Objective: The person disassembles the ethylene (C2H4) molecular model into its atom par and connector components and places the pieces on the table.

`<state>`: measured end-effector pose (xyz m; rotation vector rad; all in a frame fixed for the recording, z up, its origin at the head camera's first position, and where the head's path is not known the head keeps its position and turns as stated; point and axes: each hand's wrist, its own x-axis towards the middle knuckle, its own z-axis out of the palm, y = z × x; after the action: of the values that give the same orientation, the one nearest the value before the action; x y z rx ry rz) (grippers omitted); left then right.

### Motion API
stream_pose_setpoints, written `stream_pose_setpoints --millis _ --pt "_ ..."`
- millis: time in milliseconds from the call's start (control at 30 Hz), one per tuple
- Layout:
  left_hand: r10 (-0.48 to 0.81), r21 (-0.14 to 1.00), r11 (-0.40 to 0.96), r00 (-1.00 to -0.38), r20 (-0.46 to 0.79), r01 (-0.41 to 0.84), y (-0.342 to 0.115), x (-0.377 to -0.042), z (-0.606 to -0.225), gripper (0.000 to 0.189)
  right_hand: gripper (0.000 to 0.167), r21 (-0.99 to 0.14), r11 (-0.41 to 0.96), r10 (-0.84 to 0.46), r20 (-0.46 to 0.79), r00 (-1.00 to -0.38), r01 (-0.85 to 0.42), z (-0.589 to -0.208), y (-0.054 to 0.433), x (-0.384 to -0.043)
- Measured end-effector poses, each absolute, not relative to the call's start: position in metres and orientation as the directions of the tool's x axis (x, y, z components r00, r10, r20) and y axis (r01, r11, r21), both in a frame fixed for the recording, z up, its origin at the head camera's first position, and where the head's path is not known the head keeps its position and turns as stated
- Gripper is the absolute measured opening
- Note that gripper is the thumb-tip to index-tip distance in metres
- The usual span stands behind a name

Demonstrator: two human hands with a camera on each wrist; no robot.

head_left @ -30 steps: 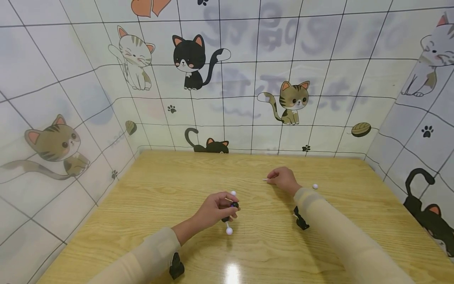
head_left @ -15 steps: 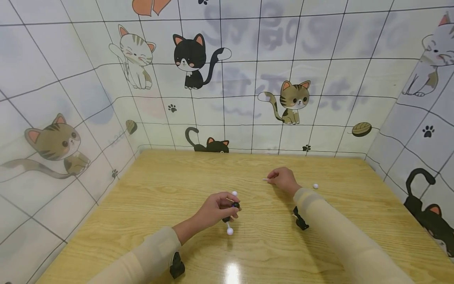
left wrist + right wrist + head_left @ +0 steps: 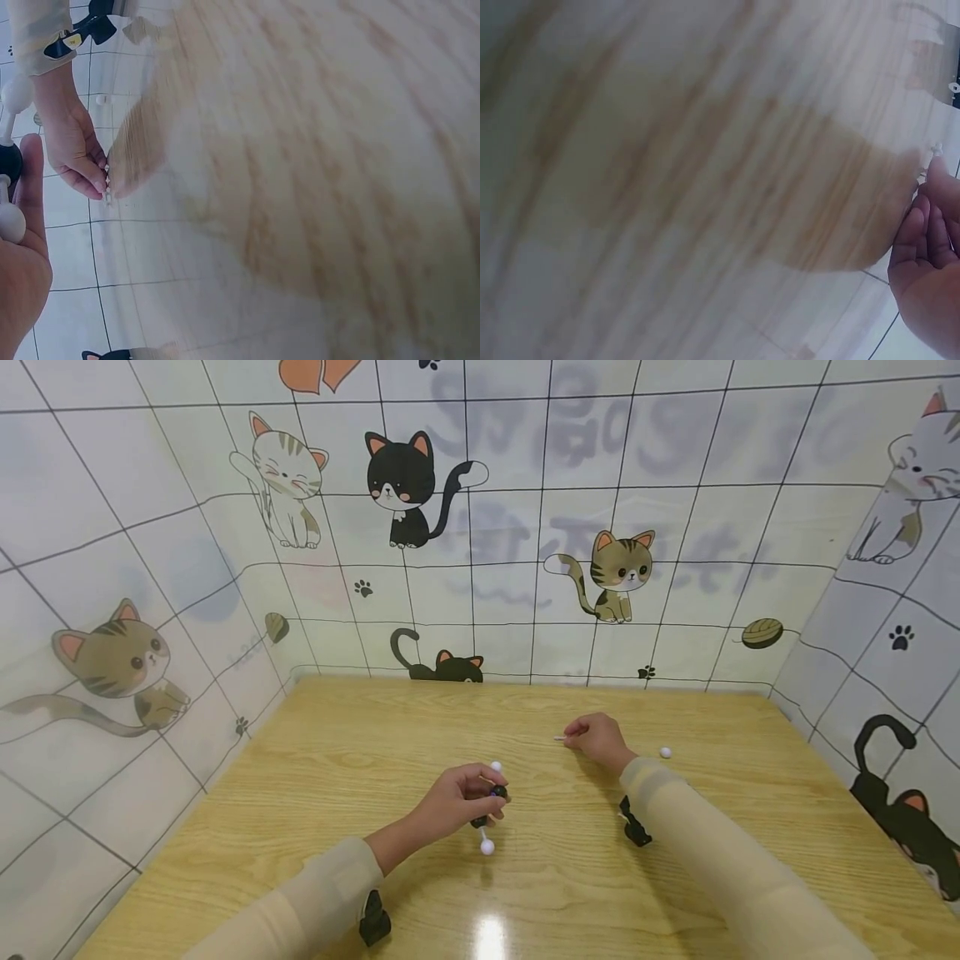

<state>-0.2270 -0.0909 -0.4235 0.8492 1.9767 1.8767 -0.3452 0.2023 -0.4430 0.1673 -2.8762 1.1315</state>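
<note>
My left hand (image 3: 457, 797) holds a ball-and-stick molecular model (image 3: 487, 847) above the table, its black balls partly behind the fingers. White balls on short white sticks jut out above and below the hand. The left wrist view shows two white balls and a black ball of the model (image 3: 10, 161) beside my fingers. Farther back and to the right, my right hand (image 3: 597, 739) pinches a small white stick (image 3: 558, 739) low over the tabletop. One end of this stick (image 3: 937, 150) sticks out past the fingertips in the right wrist view.
A loose white ball (image 3: 665, 752) lies on the wooden table (image 3: 420, 718), right of my right hand. Walls printed with cats (image 3: 401, 493) enclose the table at the back and both sides. A black wrist device (image 3: 636, 825) hangs under each sleeve.
</note>
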Motion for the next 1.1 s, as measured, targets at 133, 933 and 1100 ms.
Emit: stream_pose_setpoints --millis 133,933,1100 --pt "0.581 0.978 -0.011 -0.795 0.175 0.207 -0.09 -0.224 -0.419 0.025 0.014 -0.695 0.712 -0.079 0.067 -0.995 -0.103 -0.44 0.202 -0.342" --pt "0.537 0.973 0.096 -0.834 0.128 0.212 -0.09 -0.207 -0.393 0.025 0.016 -0.731 0.661 -0.136 0.105 -0.985 -0.169 -0.432 0.203 -0.333" --pt "0.548 0.975 0.085 -0.827 0.128 0.207 -0.089 -0.208 -0.394 0.024 0.016 -0.739 0.648 -0.155 0.108 -0.982 -0.183 -0.43 0.197 -0.327"
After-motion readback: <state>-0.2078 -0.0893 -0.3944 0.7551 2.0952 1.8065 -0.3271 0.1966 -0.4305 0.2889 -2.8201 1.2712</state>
